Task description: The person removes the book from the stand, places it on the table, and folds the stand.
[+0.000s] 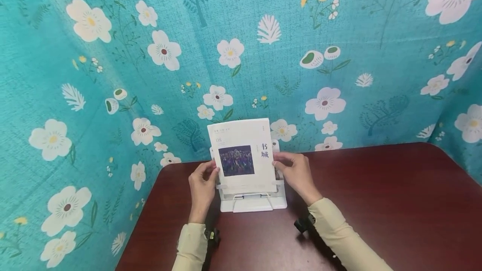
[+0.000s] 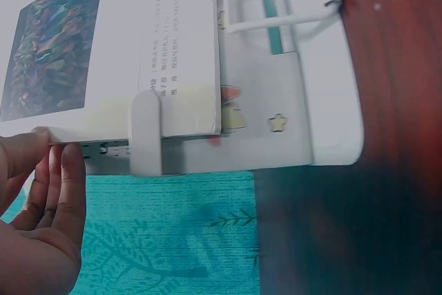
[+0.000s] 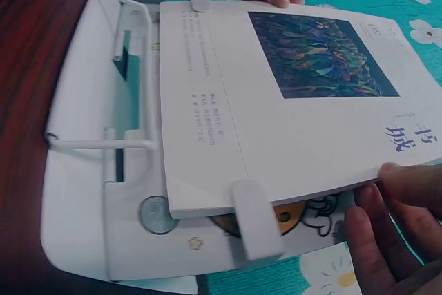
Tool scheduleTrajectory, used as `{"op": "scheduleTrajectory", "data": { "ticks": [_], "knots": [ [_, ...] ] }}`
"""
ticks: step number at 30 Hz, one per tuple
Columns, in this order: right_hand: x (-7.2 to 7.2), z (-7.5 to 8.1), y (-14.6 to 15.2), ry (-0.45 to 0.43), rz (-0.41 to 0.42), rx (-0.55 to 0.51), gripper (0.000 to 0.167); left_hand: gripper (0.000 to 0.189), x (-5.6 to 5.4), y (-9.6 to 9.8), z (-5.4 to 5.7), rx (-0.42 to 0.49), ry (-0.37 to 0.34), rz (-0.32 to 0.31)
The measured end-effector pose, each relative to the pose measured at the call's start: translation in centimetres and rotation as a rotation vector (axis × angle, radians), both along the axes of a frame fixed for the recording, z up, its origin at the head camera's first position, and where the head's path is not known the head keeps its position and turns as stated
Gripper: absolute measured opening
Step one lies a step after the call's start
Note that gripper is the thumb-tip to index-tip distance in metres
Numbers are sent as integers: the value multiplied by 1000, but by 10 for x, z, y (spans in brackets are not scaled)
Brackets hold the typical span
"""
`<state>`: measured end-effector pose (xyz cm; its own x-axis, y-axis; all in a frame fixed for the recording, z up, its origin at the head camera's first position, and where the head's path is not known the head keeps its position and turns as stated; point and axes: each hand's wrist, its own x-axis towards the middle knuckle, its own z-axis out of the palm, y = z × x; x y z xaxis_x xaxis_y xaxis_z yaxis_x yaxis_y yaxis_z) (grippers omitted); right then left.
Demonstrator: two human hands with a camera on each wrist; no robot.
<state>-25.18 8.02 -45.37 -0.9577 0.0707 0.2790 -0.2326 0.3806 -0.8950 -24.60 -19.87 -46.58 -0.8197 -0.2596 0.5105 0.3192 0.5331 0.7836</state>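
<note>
A white paperback book [image 1: 244, 137] with a dark picture on its cover leans on a white book stand [image 1: 226, 206]. Clips [image 2: 145, 129] at both sides of the stand lie over the book's lower part. My left hand [image 1: 203, 184] pinches the book's left edge, thumb on the cover and fingers behind. At the opposite edge, my right hand [image 1: 297, 173] has its thumb on the cover and its fingers [image 3: 366, 236] curled under the book. Cartoon prints show on the stand's back plate [image 3: 207, 240], which the book mostly hides. A wire bracket [image 3: 103, 144] crosses the stand's base.
The stand is on a dark red-brown table [image 1: 376, 195]. Behind and to the left hangs a teal curtain [image 1: 241, 24] with a flower print. Dark wrist straps with cameras [image 1: 301, 224] sit at both sleeve cuffs.
</note>
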Motion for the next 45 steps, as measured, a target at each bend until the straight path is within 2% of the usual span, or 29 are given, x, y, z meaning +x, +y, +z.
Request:
{"op": "scheduleTrajectory", "data": {
  "ticks": [5, 11, 17, 25, 30, 38, 45],
  "knots": [
    [-2, 8, 3, 51, 1, -3, 26, 19, -2, 1, 7, 24, 41, -15],
    [-3, 16, 5, 56, 16, -15, 26, 18, -1, 4, 12, 50, 86, -18],
    [-6, 23, 6, 84, 8, -27, 25, 16, 1, 7, 16, 75, 159, -34],
    [-3, 31, 8, 113, 8, -37, 26, 19, 7, 10, 23, 105, 222, -60],
    [0, 34, 12, 124, -7, -41, 26, 20, 15, 14, 30, 90, 214, -69],
    [17, 45, 23, 167, 1, -34, 27, 19, 24, 20, 40, 93, 225, -105],
    [29, 51, 36, 175, -2, -7, 28, 18, 29, 26, 45, 94, 173, -151]
  ]
}}
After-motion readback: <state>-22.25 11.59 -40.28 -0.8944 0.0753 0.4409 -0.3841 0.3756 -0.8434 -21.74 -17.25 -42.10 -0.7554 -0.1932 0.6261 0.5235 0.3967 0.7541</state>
